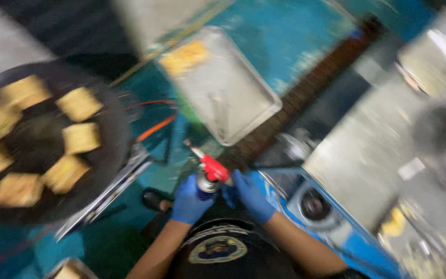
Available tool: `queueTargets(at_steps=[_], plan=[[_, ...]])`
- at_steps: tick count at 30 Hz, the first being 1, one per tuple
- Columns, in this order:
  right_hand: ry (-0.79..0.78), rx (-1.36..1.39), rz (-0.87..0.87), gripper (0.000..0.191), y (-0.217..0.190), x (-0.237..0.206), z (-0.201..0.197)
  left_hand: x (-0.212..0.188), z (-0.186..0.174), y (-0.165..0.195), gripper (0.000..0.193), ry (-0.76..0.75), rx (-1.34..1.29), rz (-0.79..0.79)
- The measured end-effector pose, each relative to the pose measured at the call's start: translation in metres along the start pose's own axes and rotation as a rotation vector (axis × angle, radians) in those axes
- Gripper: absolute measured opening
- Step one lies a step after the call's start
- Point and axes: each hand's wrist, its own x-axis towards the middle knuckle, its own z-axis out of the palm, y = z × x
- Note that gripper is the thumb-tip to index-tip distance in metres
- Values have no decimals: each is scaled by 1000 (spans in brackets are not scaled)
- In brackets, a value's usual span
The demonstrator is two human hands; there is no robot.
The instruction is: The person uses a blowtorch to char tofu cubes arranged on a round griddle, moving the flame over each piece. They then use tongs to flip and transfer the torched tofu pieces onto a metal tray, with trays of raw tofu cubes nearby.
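Observation:
The whole view is blurred by motion. My left hand [189, 199], in a blue glove, grips the metal canister of a small gas torch [210, 173] with a red head. In a matching blue glove, my right hand [251, 196] touches the red head from the right side. The torch nozzle points up and left. To the left lies a round black griddle [114, 134] carrying several square tan bread pieces [81, 137]. Above the torch lies a metal tray [228, 88] with a yellow piece [184, 58] at its far end.
An orange hose [156, 126] runs between griddle and tray on the teal surface [285, 36]. A blue burner stand [316, 206] sits at the right, beside a grey floor. A metal container corner [70, 268] shows at the bottom left.

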Motion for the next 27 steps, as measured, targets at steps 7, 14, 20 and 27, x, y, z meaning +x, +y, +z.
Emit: queueTargets(at_steps=[7,14,20,27], plan=[[490,-660,-371,43,-25,-59,-85,41,82,78,56,-454,24,281],[745,-273,-475,41,-36,-120,-167,52,148,147,100,-642,-47,443],[1473,-816,-271,42,-62,-181,-290,52,154,86,110,-608,-54,366],[1603,-1021,-198,47,-58,-173,-393,45,125,-47,83,-550,232,76]])
